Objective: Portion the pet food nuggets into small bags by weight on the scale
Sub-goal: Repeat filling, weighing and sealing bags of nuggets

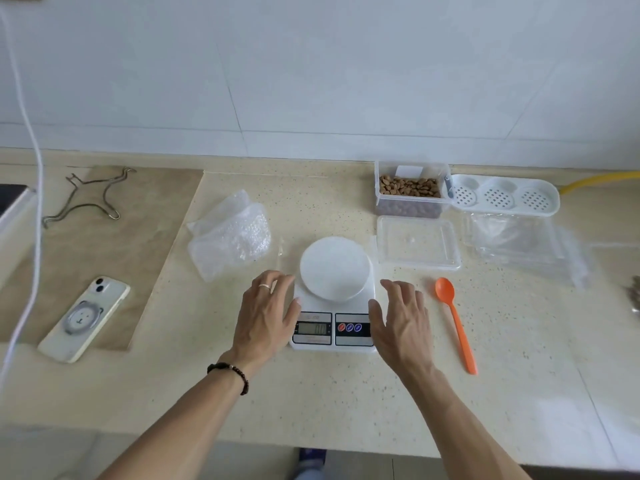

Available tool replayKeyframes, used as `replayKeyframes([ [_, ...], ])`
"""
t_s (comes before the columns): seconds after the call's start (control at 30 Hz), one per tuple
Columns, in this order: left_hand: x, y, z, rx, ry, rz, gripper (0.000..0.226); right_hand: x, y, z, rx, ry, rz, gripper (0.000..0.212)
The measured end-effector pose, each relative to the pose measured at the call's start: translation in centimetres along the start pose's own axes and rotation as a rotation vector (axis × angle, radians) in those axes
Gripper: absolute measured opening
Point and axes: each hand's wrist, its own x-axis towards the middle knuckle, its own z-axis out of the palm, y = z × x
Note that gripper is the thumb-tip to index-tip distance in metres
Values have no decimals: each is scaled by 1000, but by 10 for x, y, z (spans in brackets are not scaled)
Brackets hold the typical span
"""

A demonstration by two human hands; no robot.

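Left hand [265,311] and right hand [401,318], grips relaxed and holding nothing, are flanking the digital kitchen scale [333,299] near the worktop's front edge. Setup stage; next, bagging nuggets [408,187] from the rear container.

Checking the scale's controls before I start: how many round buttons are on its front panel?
3, in a row on the scale's right panel: red button on the left, blue button in the middle, purple button on the right. The right hand may hide more.
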Motion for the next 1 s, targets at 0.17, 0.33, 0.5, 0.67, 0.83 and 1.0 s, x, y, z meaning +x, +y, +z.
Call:
replayKeyframes([
  [0.17,-49,-8,24,36,-118,-24,63,-45,15,16,-97,-42,-19,40],
  [0.33,-59,-16,46,81,-298,-59,92,-65,20,26,-165,-143,-47,46],
  [0.5,-59,-20,54,59,-286,-74,97,-69,17,31,-229,-222,-79,53],
  [0.67,-61,-22,55,43,-272,-73,93,-66,13,34,-249,-234,-58,51],
  [0.83,-60,-21,55,65,-271,-76,95,-64,10,37,-258,-185,-42,44],
  [1.0,-61,-20,56,88,-273,-72,96,-65,10,38,-261,-193,-44,45],
])
